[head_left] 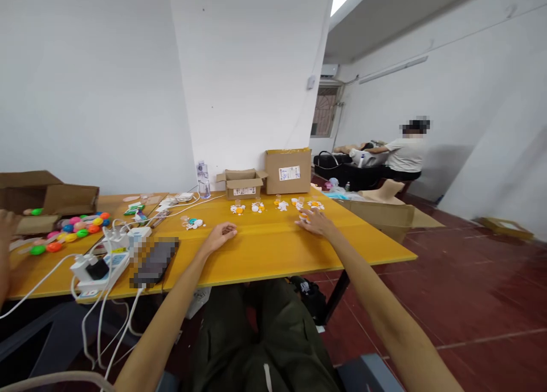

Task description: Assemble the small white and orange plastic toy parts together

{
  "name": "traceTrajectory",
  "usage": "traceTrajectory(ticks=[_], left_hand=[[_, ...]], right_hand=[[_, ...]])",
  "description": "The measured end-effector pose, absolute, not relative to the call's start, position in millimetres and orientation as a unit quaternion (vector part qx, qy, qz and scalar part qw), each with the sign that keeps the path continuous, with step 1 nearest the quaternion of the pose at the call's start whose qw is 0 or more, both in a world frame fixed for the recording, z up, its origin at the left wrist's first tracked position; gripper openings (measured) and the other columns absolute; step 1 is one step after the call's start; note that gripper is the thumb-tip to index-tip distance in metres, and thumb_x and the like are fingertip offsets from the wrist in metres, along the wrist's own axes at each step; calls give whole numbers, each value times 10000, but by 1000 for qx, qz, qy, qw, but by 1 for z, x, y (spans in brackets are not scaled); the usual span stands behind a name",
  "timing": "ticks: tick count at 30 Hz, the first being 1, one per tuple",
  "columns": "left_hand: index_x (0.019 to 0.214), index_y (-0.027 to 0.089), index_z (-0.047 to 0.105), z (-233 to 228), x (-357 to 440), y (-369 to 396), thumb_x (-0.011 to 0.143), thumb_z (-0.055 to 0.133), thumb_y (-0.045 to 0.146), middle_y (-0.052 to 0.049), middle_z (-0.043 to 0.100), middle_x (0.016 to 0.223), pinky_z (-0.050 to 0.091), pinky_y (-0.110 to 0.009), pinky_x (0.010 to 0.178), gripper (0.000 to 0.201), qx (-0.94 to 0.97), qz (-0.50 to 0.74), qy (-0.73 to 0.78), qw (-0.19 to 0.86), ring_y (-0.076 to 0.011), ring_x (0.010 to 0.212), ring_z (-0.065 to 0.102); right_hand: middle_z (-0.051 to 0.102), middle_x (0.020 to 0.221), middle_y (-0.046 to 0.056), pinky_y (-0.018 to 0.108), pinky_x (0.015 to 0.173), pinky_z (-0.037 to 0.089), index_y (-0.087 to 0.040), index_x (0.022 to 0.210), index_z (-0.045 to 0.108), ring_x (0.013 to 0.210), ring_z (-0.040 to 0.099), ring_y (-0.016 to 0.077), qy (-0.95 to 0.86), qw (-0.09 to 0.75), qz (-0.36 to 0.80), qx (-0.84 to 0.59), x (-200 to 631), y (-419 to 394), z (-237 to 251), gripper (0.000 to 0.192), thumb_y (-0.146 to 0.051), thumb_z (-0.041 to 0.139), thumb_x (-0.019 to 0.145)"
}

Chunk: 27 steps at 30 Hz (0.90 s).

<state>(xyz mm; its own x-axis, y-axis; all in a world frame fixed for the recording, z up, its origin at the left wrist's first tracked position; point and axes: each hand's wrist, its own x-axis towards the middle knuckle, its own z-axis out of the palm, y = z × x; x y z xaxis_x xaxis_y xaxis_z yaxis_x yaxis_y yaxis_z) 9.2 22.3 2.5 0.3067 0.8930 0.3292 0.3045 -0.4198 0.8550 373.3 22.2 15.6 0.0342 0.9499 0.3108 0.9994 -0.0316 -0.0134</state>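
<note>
My right hand (315,223) reaches over the table with its fingers spread. A small orange-and-white piece (303,216) lies by its fingertips; whether they touch it I cannot tell. Just behind is a small pile of white and orange parts (315,205). My left hand (219,237) rests on the tabletop, fingers loosely bent and apart, with nothing seen in it. To its left sits a pile of white parts with a teal piece (195,223). Similar piles, one with an orange disc (238,209), stand in a row with small clear cups.
Two cardboard boxes, one open (243,188) and one taller (289,178), stand against the wall beside a bottle (203,181). At left are a phone (156,261), a power strip (115,264), cables, colourful balls (81,227) and another person's arm (5,249). A person (404,152) sits far right.
</note>
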Motion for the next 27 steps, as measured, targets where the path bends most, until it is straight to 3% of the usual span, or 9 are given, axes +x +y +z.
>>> traceTrajectory(ticks=[12,21,27], left_hand=[[846,186,702,0,11,19,745,680,446,-60,737,850,541,-365,817,280,747,418,418,304,-223,834,674],[767,236,663,4,18,2,832,569,279,-52,693,797,470,-313,783,122,831,320,440,118,-218,806,642],[714,215,652,0,24,-7,890,514,335,-78,684,748,416,-322,723,254,856,232,459,51,-237,771,639]], right_hand=[[586,1277,131,420,905,496,-265,1273,594,1133,595,314,-703,114,-81,-697,354,13,28,360,-337,463,946],[591,1279,109,377,981,460,-254,1245,605,1155,581,261,-786,133,-67,-600,304,9,30,331,-323,485,944],[543,1321,93,345,924,474,-293,1266,583,1175,556,241,-835,149,-49,-528,233,24,22,336,-385,490,957]])
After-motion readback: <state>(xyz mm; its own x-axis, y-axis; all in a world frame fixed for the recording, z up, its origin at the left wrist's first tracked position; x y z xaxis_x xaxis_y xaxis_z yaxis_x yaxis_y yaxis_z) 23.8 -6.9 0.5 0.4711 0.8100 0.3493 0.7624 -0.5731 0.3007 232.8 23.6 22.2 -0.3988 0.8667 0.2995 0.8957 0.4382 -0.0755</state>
